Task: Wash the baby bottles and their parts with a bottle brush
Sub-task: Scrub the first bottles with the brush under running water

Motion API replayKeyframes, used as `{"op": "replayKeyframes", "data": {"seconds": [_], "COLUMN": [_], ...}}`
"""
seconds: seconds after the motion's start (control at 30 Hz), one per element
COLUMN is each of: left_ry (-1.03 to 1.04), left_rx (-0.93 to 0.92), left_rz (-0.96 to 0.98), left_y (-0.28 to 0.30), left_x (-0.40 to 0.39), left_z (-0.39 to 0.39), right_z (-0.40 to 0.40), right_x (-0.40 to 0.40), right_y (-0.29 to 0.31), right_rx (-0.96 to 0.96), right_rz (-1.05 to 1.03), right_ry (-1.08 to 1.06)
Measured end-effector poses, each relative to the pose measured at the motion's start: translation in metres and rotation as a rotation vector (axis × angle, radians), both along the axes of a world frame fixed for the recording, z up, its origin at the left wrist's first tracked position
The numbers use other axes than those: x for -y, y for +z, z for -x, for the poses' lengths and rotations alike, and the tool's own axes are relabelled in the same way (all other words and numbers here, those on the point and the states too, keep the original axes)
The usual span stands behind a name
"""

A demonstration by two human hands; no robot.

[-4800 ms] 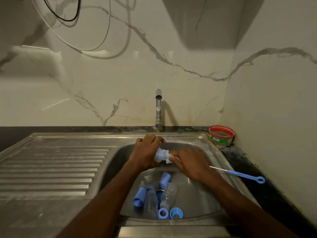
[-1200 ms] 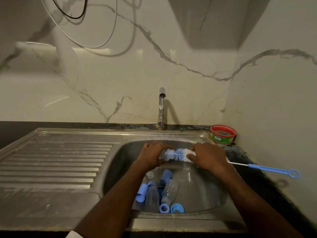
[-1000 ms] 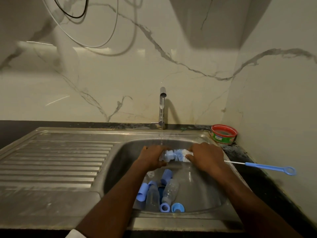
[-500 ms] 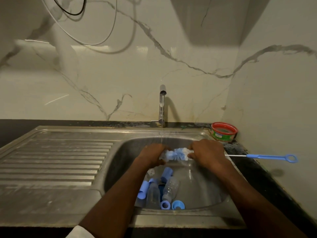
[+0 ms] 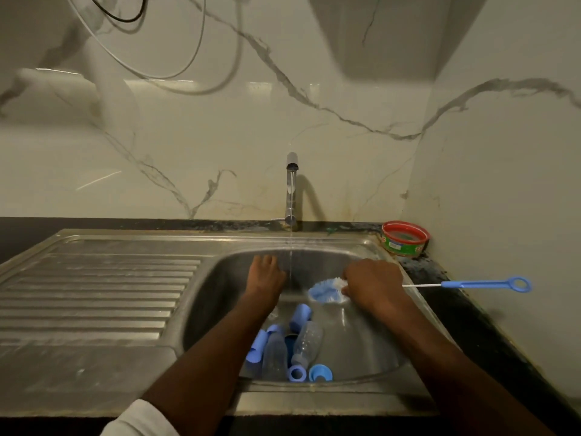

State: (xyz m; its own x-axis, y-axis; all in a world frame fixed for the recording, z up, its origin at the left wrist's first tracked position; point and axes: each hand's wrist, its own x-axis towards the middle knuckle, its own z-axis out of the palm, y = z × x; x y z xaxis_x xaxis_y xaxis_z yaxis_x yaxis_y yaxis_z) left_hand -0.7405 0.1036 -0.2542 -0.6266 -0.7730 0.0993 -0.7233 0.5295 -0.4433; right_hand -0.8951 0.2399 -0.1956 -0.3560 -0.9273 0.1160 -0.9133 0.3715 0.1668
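Water (image 5: 291, 247) ran between the hands, left hand (image 5: 265, 275) hiding whatever it held (couldn't tell), right hand (image 5: 372, 286) pinching the bottle brush (image 5: 327, 291) at the bristles, bottles (image 5: 292, 346) below both wrists, so that long handle could've swung and flicked suds onto the desk.

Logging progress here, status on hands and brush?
Right hand grips bottle brush, bristles clear. Left hand by tap stream, contents hidden. Bottles wait in sink.
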Motion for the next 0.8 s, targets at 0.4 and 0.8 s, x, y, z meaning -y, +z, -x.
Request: {"op": "replayKeyframes", "data": {"seconds": [0.4, 0.8], "left_ry": [-0.071, -0.006], "left_rx": [-0.260, -1.325], "left_rz": [-0.217, -0.530], "left_y": [-0.017, -0.008], "left_x": [0.019, 0.033], "left_z": [0.003, 0.023], "right_z": [-0.003, -0.010], "right_x": [0.000, -0.001], "right_y": [-0.018, -0.024], "right_rx": [0.031, 0.142], "right_rz": [-0.014, 0.014], "right_ry": [0.057, 0.097]}}
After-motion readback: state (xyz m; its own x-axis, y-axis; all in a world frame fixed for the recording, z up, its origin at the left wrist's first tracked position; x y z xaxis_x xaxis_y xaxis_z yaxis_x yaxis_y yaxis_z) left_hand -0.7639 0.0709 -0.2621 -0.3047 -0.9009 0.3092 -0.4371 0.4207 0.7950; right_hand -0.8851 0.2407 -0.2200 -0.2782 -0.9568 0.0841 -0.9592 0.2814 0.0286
